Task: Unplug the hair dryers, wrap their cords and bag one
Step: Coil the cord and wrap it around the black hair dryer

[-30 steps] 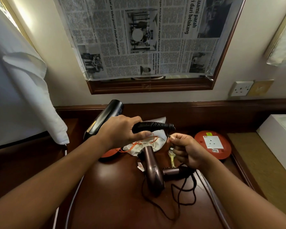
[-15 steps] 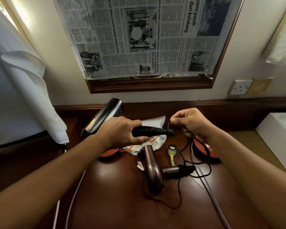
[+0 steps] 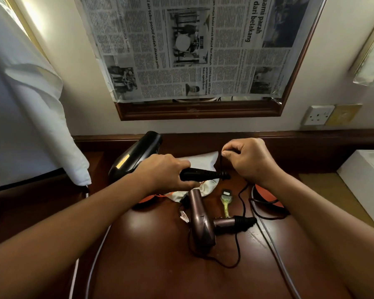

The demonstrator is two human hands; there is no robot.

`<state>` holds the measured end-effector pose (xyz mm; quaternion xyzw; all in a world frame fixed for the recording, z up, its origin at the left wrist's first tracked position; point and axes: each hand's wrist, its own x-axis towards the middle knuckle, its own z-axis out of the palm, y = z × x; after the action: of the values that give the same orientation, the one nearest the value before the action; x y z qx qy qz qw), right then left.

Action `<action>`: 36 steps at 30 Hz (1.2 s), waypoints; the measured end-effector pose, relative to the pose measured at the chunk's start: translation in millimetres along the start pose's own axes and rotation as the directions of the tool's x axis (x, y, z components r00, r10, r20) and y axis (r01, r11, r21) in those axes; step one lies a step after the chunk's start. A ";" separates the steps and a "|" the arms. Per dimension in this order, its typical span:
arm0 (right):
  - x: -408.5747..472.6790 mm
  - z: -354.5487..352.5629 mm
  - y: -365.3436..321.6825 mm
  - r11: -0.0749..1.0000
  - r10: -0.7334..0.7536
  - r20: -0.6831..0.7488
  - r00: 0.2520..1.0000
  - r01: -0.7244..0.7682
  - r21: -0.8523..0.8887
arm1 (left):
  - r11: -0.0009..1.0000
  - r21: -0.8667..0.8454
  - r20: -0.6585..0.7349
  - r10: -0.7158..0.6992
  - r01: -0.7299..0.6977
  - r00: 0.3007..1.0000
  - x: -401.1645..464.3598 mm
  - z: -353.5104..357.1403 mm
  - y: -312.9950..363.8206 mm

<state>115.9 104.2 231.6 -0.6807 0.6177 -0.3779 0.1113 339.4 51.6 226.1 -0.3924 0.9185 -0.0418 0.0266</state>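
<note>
While a newspaper [image 3: 192,48] covers the framed mirror at twelve o'clock, the dark wooden table [image 3: 160,266] fills the lower half of the view. At nine o'clock a white cloth [image 3: 30,108] hangs down beside it. Held above the table's middle, the black hair dryer [image 3: 136,156] points its barrel toward ten o'clock; the left hand [image 3: 162,171] is curled round its handle. At six o'clock from that handle the bronze hair dryer [image 3: 201,223] lies on the wood, its handle toward three o'clock. The right hand [image 3: 249,160], at one o'clock from the bronze dryer, pinches the black cord [image 3: 221,162] just beside the black handle's end. Under the held dryer lies a white drawstring bag [image 3: 201,160]. A wall socket [image 3: 317,115] sits at two o'clock, and a small plug [image 3: 226,196] rests between the bronze dryer and the cord.
</note>
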 end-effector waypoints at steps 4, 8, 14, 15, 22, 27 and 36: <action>-7.4 1.8 2.4 0.992 -0.121 -0.015 0.993 0.121 -0.021 | 1.000 -0.002 0.041 -0.023 0.023 0.999 1.8 -0.9 4.8; -14.2 8.5 4.8 0.987 -0.158 0.013 0.987 0.158 -0.016 | 0.999 0.015 0.056 0.029 -0.030 0.998 1.6 0.2 14.6; -9.8 3.6 5.2 0.996 -0.093 -0.025 0.995 0.093 -0.006 | 1.000 0.011 0.030 0.024 -0.024 0.999 3.9 2.2 16.2; -10.1 1.6 5.3 0.995 -0.096 -0.037 0.995 0.096 -0.013 | 1.000 0.013 0.042 0.009 -0.009 0.999 4.3 2.5 14.7; -22.6 3.7 1.0 0.989 -0.147 -0.052 0.988 0.146 -0.029 | 0.993 0.007 0.080 -0.116 0.116 0.990 11.3 7.4 7.3; -38.6 17.2 3.4 0.993 -0.111 -0.108 0.988 0.113 0.020 | 0.984 -0.005 0.071 -0.180 0.181 0.981 16.6 10.1 3.7; -70.6 47.6 -2.7 0.913 0.267 -0.038 0.963 -0.240 0.330 | 0.978 -0.032 0.002 -0.209 0.208 0.978 23.4 12.2 4.2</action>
<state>152.5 155.1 173.8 -0.5514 0.6347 -0.4837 0.2434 321.2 36.9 213.1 -0.4869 0.8728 -0.0299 0.0150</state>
